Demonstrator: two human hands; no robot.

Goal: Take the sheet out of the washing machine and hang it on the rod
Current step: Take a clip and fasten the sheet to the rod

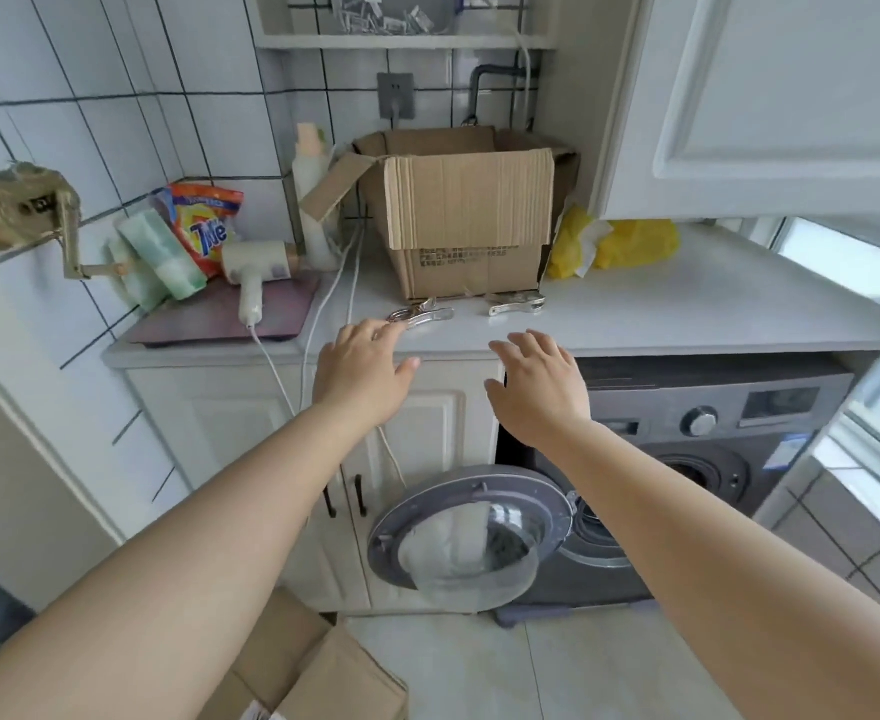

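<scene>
The dark grey washing machine (697,459) stands under the white countertop (687,309) at the right, and its round door (471,532) hangs open to the left. No sheet and no rod show. My left hand (360,376) reaches to the counter's front edge with straight fingers, their tips at a metal clothes clip (420,315). My right hand (539,387) hovers open at the counter edge, below a second metal clip (517,305). Neither hand holds anything.
An open cardboard box (471,220) sits at the back of the counter, yellow plastic bags (620,246) to its right. A hair dryer (258,272), detergent bag (207,226) and bottle (313,200) crowd the left. Cardboard boxes (313,672) lie on the floor.
</scene>
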